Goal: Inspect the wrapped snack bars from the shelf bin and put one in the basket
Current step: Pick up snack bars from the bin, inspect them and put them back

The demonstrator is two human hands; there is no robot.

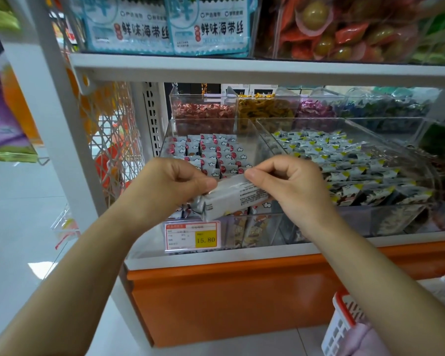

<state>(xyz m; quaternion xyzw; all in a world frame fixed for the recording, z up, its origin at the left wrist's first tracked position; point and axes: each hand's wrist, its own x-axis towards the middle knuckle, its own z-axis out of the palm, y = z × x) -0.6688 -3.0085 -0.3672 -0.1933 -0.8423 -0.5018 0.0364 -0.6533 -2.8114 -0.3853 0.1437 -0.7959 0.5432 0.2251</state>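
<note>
Both hands hold one wrapped snack bar (231,196), silver-white with small print on its back, in front of the shelf. My left hand (175,181) grips its left end and my right hand (288,183) pinches its right end. Behind it stands a clear shelf bin (254,134) filled with several more bars (213,152) in white and red wrappers. A white basket with a red rim (342,322) hangs at the lower right, under my right forearm.
A second clear bin (421,163) of black, white and yellow packets sits to the right. A price tag reading 15.80 (193,236) is on the bin front. Smaller bins of candies (203,110) stand behind. An upper shelf (242,66) carries seaweed packs.
</note>
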